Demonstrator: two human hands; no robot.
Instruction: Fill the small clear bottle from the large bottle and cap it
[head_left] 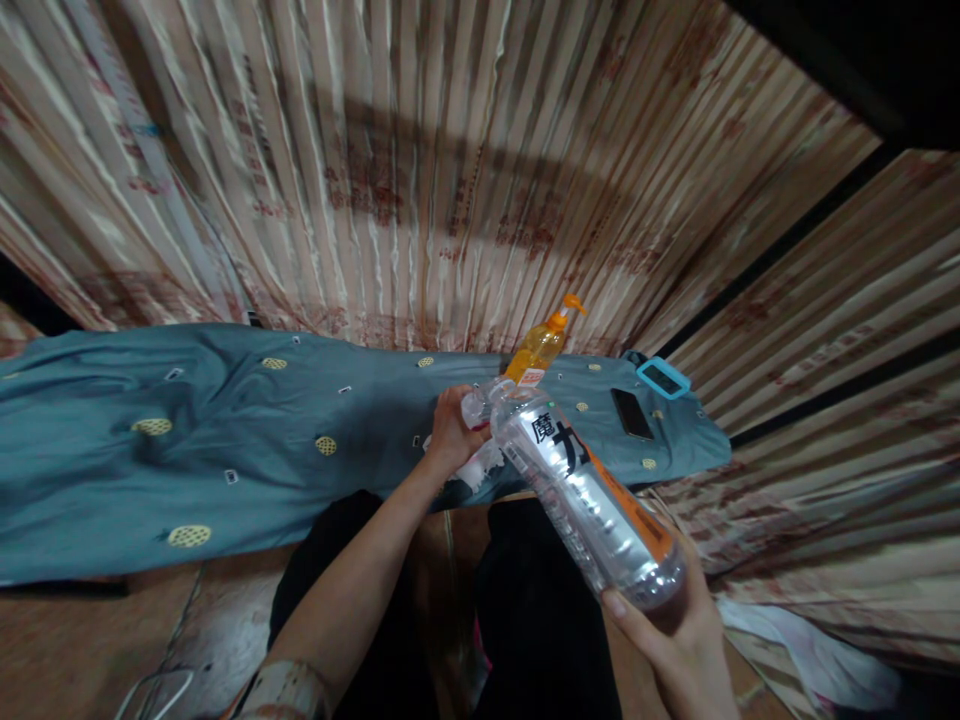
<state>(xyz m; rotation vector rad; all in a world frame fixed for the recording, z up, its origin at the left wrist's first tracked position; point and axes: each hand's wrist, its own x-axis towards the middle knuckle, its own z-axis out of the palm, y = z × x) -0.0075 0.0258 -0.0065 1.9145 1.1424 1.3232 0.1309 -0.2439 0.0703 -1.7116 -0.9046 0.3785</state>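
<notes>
My right hand is wrapped round the base of a large clear plastic bottle with a silver and orange label. The bottle is tilted, its neck down and toward the upper left. My left hand is closed on a small clear plastic container, whose exact kind I cannot make out. The bottle's neck overlaps this container in view; whether they touch is unclear. Below them lies a crumpled white tissue-like piece. Just behind the bottle's neck stands a pump bottle of yellow-orange liquid.
A long surface under a teal cloth with pineapple prints runs across in front of me. On its right lie a dark phone and a blue-framed device. Pleated curtains hang behind and to the right, with dark metal bars.
</notes>
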